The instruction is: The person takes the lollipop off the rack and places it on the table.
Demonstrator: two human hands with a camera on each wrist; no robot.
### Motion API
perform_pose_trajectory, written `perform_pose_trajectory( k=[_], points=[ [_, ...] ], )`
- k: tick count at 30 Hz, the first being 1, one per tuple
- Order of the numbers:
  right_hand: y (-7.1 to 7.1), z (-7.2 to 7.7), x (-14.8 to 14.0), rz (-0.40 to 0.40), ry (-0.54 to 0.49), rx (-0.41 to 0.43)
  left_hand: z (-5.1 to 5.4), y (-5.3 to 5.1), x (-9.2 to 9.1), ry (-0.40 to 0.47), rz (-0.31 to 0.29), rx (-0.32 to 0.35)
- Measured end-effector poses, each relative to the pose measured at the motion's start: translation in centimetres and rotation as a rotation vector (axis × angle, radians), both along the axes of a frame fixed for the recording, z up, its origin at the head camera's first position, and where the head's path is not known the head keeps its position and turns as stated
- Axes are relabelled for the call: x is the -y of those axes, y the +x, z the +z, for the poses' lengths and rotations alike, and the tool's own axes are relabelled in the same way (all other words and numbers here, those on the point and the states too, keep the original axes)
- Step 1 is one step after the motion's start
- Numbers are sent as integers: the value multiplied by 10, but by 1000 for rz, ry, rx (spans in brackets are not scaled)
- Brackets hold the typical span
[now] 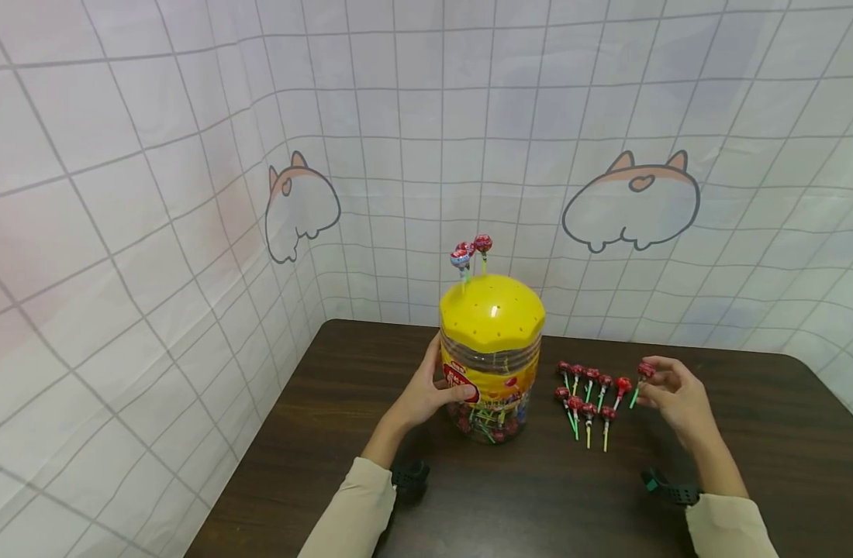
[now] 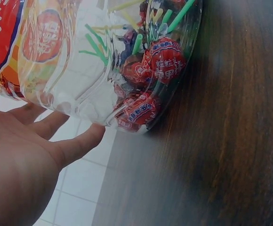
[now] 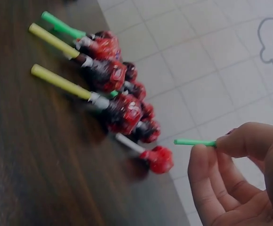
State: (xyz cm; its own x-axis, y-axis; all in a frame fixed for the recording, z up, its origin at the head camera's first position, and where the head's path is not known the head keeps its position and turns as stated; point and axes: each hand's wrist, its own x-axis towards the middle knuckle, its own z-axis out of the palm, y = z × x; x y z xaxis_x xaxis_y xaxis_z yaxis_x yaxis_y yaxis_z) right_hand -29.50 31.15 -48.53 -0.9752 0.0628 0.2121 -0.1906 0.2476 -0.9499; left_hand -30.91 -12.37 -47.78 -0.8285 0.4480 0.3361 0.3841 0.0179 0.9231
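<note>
1. A red-wrapped lollipop (image 1: 646, 371) is pinched by its green stick between thumb and fingers of the right hand (image 1: 678, 397), its head uppermost, the stick slanting down to the left.
2. Loose lollipops (image 1: 589, 411) are laid out in two rows on the table (image 1: 538, 504), between that hand and the jar (image 1: 495, 387).
3. The jar, well left of the pinched stick, is held by the nearer left hand (image 1: 423, 394), thumb stretched across the front.
4. Upright lollipops (image 1: 483, 244) are seated in the far-left part of the yellow lid (image 1: 496, 314).
</note>
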Motion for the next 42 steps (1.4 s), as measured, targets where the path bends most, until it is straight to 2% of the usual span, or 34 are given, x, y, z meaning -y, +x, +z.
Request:
perform_pose_trajectory(
  k=[7, 11, 15, 20, 23, 31, 42],
  points=[
    [-6, -18, -5, 20, 129, 109, 0, -1, -1, -1, 4, 3],
    [-6, -22, -6, 27, 181, 160, -1, -2, 0, -4, 10, 10],
    [-5, -22, -7, 6, 270, 172, -1, -1, 0, -1, 10, 13],
    [-5, -21, -10, -35, 431, 163, -1, -1, 0, -1, 12, 17],
    [-5, -21, -11, -50, 482, 167, -1, 0, 0, 1, 11, 16],
    [-7, -20, -15, -66, 534, 209, 0, 0, -1, 1, 10, 19],
    [-7, -21, -17, -67, 502, 235, 2, 2, 0, -4, 16, 23]
  ],
)
